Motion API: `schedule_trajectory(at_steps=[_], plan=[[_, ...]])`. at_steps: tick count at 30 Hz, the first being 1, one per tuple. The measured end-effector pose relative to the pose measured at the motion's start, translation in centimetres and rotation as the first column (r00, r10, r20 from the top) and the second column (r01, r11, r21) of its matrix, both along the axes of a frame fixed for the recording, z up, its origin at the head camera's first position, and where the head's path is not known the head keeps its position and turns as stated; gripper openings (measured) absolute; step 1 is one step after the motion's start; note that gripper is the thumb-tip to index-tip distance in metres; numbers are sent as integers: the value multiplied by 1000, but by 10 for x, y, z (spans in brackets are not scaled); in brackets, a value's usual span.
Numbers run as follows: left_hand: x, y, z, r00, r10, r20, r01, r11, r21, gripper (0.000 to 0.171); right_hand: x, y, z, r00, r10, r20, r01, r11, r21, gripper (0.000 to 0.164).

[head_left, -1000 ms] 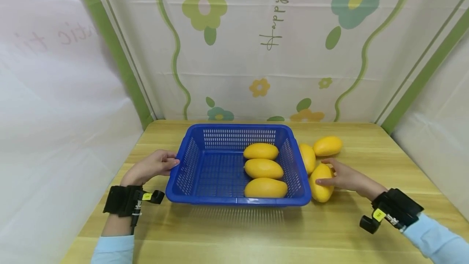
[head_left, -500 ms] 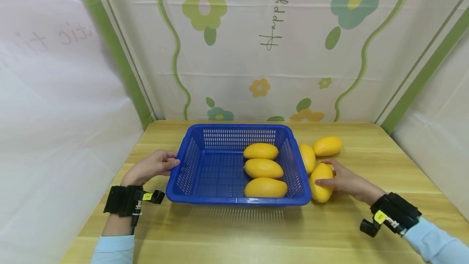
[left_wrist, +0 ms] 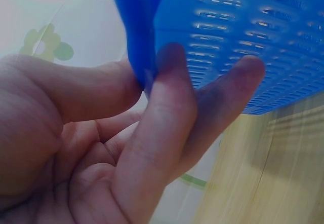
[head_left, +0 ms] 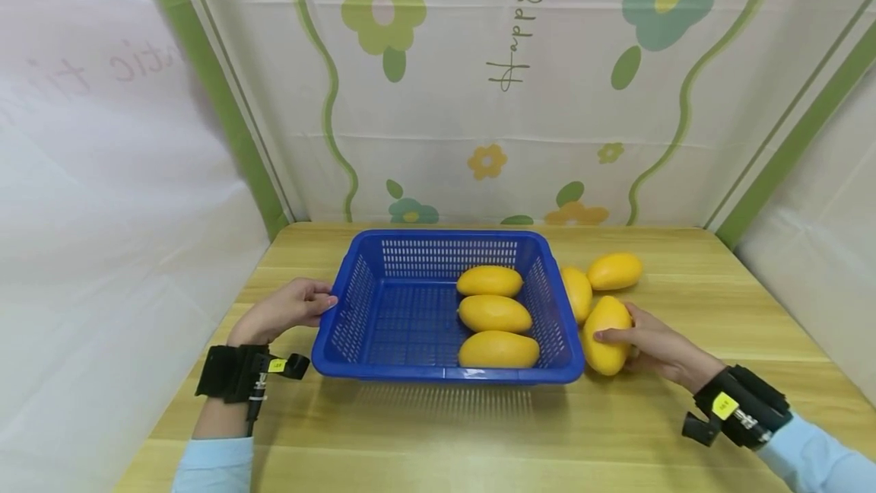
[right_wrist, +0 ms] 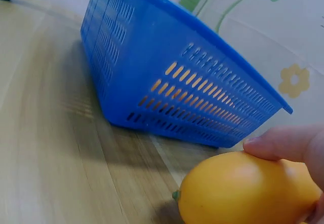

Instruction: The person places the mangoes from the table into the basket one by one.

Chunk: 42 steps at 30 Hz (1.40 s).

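A blue plastic basket [head_left: 411,373] stands on the table, with three yellow mangoes [head_left: 494,314] lying along the right side of its floor. At its left rim, my left hand [head_left: 290,309] pinches the edge; the left wrist view shows the thumb on one side of the rim [left_wrist: 139,36] and fingers against the slotted wall. To the right of the basket, my right hand [head_left: 660,345] grips a mango [head_left: 607,335] with the thumb on top. The right wrist view shows that mango [right_wrist: 243,188] with its small green stem end toward the basket.
Two more mangoes lie right of the basket: one close against its wall [head_left: 577,295], the other farther back [head_left: 614,271]. A printed white curtain [head_left: 424,112] rises behind the wooden table [head_left: 438,440], with fabric walls at both sides.
My right hand has shifted slightly to the right and up with the mango, which is now tilted a little differently. The left hand and the basket keep their places.
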State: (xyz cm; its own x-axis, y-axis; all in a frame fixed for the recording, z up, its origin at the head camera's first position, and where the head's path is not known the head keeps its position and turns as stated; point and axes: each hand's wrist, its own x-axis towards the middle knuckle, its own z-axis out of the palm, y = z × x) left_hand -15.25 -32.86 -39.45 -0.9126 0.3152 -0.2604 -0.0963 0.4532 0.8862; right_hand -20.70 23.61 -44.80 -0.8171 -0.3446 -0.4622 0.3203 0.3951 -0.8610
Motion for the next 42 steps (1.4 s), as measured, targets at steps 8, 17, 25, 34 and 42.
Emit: schedule_trajectory(at_steps=[8,17,25,34,42], plan=[[0,0,-1,1000,5,3,-5,1000,1,36,3,0,4,1000,-8,1,8,999,-51,87],[0,-1,-1,1000,-1,3,1,1000,8,36,4,-1,6,1000,8,4,-8,995,-103,75],[-1,0,-1,1000,-8,3,8,1000,12,37,2,1,8,999,-29,46,37,981,-191,71],[-1,-1,-2,1000,-14,5,14,1000,23,38,1,1,11,999,-33,41,43,968,-248,75],[-1,-1,-1,1000,-8,4,8,1000,14,36,2,3,16,1000,-7,-12,4,973,-231,72]])
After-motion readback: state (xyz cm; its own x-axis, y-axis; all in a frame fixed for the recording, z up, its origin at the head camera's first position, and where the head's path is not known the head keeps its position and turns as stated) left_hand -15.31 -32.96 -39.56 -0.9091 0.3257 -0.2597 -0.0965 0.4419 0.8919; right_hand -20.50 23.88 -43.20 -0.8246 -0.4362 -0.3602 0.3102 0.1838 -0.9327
